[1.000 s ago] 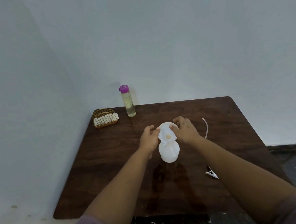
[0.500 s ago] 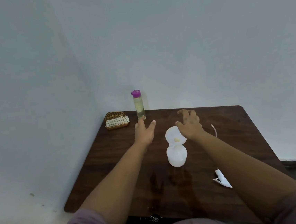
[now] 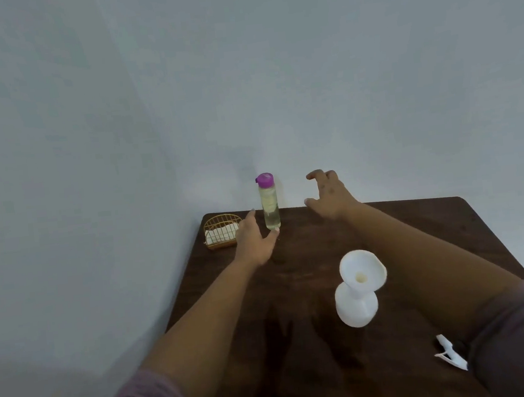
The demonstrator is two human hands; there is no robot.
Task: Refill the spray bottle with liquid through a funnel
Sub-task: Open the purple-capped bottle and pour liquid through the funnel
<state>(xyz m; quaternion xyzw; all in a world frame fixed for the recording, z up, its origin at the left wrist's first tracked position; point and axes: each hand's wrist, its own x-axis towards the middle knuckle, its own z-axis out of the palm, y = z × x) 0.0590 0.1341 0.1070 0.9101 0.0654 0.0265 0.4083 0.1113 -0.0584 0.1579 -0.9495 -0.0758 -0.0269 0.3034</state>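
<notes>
A dark brown wooden table [image 3: 324, 256] stands against a pale grey wall. Near the table's middle stands a white plastic spray bottle [image 3: 357, 309] with its spray head off and a white plastic funnel [image 3: 362, 272] seated in its neck. Well beyond the bottle, at the table's far edge, a clear plastic bottle of pale yellow liquid with a purple cap [image 3: 269, 202] stands upright. The left hand [image 3: 255, 240] reaches its base, fingers spread, thumb tip at the base; contact is unclear. The right hand [image 3: 329, 196] hovers right of the clear bottle, fingers loosely curled, holding nothing. A small gold wire basket [image 3: 222, 231] sits left of the clear bottle. The white spray head [image 3: 451, 353] lies right of the spray bottle, nearer the viewer.
</notes>
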